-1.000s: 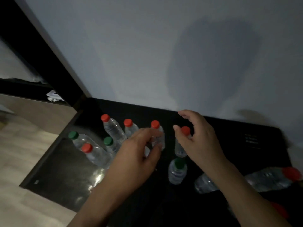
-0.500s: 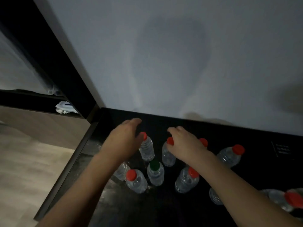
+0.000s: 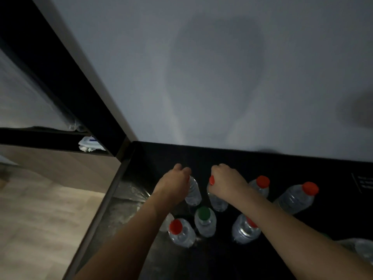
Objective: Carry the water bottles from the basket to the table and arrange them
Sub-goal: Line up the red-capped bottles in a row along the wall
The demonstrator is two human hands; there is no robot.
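Bottles stand in a loose cluster on the black counter (image 3: 302,166), which runs up to a pale wall (image 3: 222,77). Left grip (image 3: 174,183) is curled over the top of a clear bottle (image 3: 193,194), its cap hidden under the fingers, so it grasps that bottle by the neck. Right grip (image 3: 228,179) is clenched the same way round the red-capped neck of a second bottle (image 3: 217,201) just beside the first; a sliver of red shows at the thumb side.

Nearer the person than the two grips, a green-capped bottle (image 3: 204,221) stands between the forearms. A red-capped bottle (image 3: 181,232) stands below the left grip, and another bottle (image 3: 244,229) sits partly under the right forearm. To the right of the right grip stand two more red-capped bottles, one close (image 3: 261,185) and a larger-looking one farther out (image 3: 296,199). A further bottle (image 3: 361,249) lies at the frame's lower right edge, too dim to read. Wooden floor (image 3: 36,219) shows beyond the counter's left edge.
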